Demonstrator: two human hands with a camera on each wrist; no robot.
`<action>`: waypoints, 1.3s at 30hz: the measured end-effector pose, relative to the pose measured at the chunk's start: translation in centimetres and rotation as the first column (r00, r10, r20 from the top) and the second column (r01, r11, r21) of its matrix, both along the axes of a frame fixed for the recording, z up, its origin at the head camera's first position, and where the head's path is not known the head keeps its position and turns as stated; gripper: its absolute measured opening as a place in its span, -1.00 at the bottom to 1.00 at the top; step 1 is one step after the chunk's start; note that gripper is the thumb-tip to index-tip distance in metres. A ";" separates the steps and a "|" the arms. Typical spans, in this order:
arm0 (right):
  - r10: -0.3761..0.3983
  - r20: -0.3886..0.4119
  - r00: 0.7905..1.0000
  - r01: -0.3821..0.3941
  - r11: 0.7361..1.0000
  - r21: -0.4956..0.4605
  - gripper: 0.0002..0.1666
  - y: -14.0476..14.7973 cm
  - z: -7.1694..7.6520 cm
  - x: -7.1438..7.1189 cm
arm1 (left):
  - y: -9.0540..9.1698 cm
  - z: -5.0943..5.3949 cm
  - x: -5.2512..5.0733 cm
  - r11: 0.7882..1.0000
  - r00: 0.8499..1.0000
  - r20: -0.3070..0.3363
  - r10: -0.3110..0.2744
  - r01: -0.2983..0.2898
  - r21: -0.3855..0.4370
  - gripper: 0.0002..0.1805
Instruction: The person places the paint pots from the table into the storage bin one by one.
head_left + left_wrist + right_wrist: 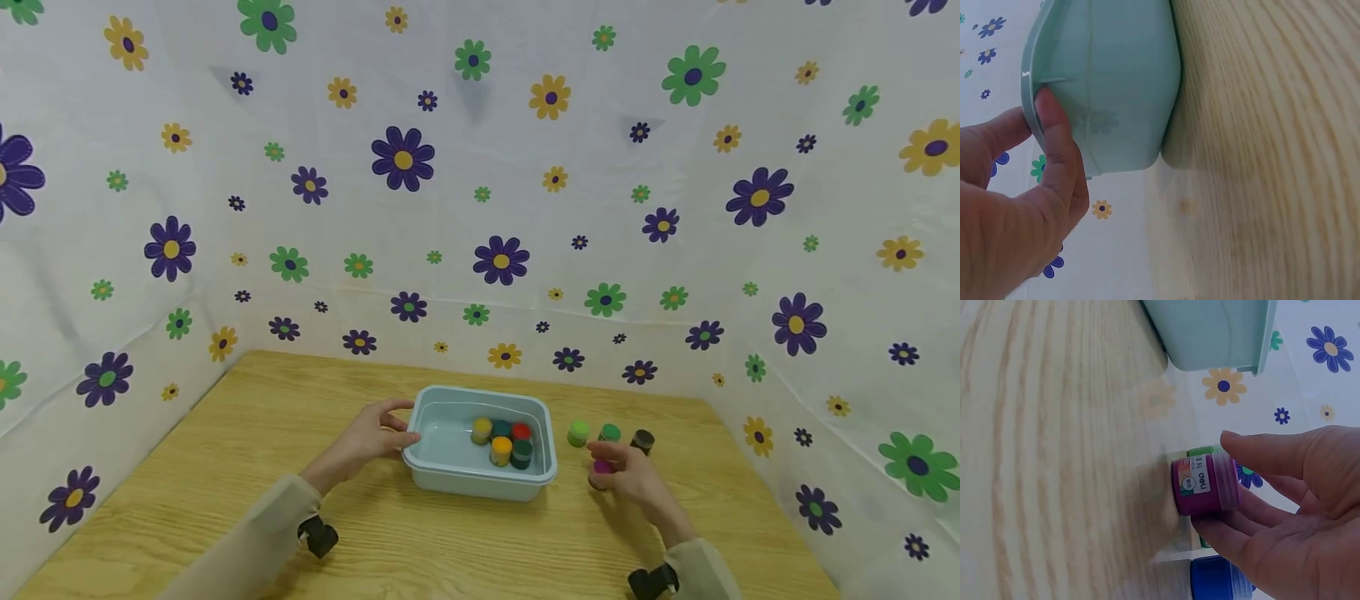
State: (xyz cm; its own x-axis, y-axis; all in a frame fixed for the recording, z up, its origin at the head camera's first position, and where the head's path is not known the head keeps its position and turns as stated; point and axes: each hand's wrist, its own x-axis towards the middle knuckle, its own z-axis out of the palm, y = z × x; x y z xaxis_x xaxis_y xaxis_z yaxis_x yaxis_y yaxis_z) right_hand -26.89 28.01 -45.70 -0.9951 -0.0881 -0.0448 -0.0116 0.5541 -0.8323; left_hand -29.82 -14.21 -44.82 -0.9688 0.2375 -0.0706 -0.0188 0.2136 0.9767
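A light blue plastic box (480,485) stands on the table, with several small paint jars inside, among them a yellow jar (482,431), a red jar (521,432) and an orange jar (501,451). At its left end, my left hand (367,437) grips the rim between thumb and fingers; the left wrist view shows fingers against the box wall (1116,81). Right of the box, my right hand (633,477) holds a magenta paint jar (1200,484) between thumb and fingers. Whether the jar's base touches the table cannot be told.
Beyond my right hand stand a light green jar (577,433), a green jar (610,432) and a dark-looking jar (642,441). A blue jar (1213,578) shows in the right wrist view. Flower-patterned white sheeting (450,225) encloses the wooden table (420,550) at the back and sides.
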 end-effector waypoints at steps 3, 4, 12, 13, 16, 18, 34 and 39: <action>0.018 0.004 1.000 -0.018 1.000 0.019 -0.39 0.0 -0.1 0.0 | 0.0 0.0 0.0 1.000 1.000 0.006 0.004 -0.004 0.004 -0.31; 0.025 0.004 1.000 -0.025 0.999 0.020 -0.39 0.1 -0.2 0.0 | 0.1 0.0 0.0 1.000 1.000 0.007 0.003 -0.003 0.007 -0.31; 0.024 -0.007 1.000 -0.023 0.998 0.058 -0.44 0.2 -0.3 -0.2 | 0.2 0.0 0.0 1.000 1.000 0.016 0.007 -0.008 0.026 -0.33; 0.017 -0.002 1.000 -0.017 0.998 0.063 -0.43 0.2 -0.4 -0.3 | 0.3 0.0 0.0 1.000 1.000 0.019 0.009 -0.010 0.024 -0.32; 0.002 0.012 1.000 -0.003 0.998 0.068 -0.43 0.3 -0.4 -0.2 | 0.2 0.1 0.2 1.000 1.000 0.028 0.012 -0.012 0.010 -0.32; 0.007 0.012 1.000 -0.008 0.997 0.071 -0.43 0.3 -0.4 -0.2 | 0.3 0.0 0.2 1.000 0.999 0.040 0.019 -0.019 0.011 -0.32; 0.038 -0.060 0.997 -0.048 0.985 -0.168 -0.32 -1.2 1.4 -0.7 | 0.5 0.1 0.2 0.999 0.998 0.049 0.025 -0.026 0.020 -0.32; -0.019 -0.043 0.999 0.009 0.974 -0.227 -0.30 -2.3 2.0 -1.0 | 0.4 0.1 0.2 0.999 0.998 0.057 0.027 -0.029 0.036 -0.29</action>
State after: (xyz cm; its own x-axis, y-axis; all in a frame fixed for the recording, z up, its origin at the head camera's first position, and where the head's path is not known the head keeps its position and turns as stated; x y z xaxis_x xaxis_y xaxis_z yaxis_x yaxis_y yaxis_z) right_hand -27.85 25.71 -43.74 -0.9968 -0.0771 0.0194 -0.0454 0.3513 -0.9352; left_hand -29.65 -13.77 -44.72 -0.9698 0.2140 -0.1169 -0.0792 0.1766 0.9811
